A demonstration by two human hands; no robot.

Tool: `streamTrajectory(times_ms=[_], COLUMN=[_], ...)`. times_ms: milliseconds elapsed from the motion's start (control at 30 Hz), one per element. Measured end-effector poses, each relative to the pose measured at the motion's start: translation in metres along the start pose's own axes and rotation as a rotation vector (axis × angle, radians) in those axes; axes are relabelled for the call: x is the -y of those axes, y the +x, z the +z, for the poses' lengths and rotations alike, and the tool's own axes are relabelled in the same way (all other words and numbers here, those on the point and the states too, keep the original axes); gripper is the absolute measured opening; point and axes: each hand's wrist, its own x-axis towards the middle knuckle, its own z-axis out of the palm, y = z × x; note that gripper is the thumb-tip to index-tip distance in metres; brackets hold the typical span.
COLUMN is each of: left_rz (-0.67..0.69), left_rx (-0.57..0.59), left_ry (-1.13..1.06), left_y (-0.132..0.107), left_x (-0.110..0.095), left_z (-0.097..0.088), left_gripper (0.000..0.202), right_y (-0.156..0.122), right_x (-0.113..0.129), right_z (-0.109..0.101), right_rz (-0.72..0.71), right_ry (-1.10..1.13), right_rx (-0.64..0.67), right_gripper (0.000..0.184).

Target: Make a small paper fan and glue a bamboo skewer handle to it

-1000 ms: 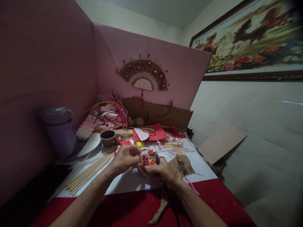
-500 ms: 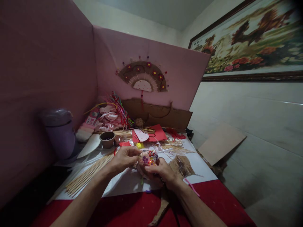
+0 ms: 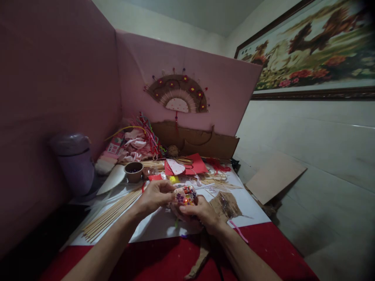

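A flower-patterned hot glue gun (image 3: 184, 195) with a small red light is held low over the front of the table. My right hand (image 3: 202, 212) wraps round its right side, thumb across the front. From the left, my left hand (image 3: 158, 195) is closed, its fingertips pinched against the gun's left end; anything small between them is hidden. A white stick (image 3: 206, 186) juts out to the right behind the gun. Beneath my right wrist hangs a torn strip of brown cardboard (image 3: 199, 259).
Thin wooden sticks (image 3: 113, 216) lie left of my hands. Further back are a small brown pot (image 3: 134, 171), red paper (image 3: 196, 164) and a pile of ribbons (image 3: 136, 140). A brown cardboard piece (image 3: 225, 207) lies right; a decorated fan (image 3: 178, 91) hangs on the pink board (image 3: 228, 86).
The view has shifted very slightly. Both hands keep their hold on the glue gun, with hardly any movement.
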Motion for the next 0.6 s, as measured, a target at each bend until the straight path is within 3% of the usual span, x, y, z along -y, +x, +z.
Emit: streamTrajectory(times_ms=[167, 333, 600], left_rz=[-0.026, -0.021, -0.011], left_rx=[-0.024, 0.018, -0.052], left_ry=[0.005, 0.036, 0.010], left_y=[0.0006, 0.0005, -0.0018], left_x=[-0.0010, -0.0007, -0.0051], left_z=[-0.0002, -0.0017, 0.0033], left_gripper=[0.025, 0.033, 0.026], right_y=[0.0000, 0.0005, -0.0016], right_x=[-0.0008, 0.0002, 0.0052], right_z=[-0.0011, -0.0010, 0.0015], right_rz=[-0.015, -0.010, -0.010], right_ry=[-0.013, 0.006, 0.017], right_rx=[-0.006, -0.013, -0.004], right_gripper=[0.014, 0.014, 0.016])
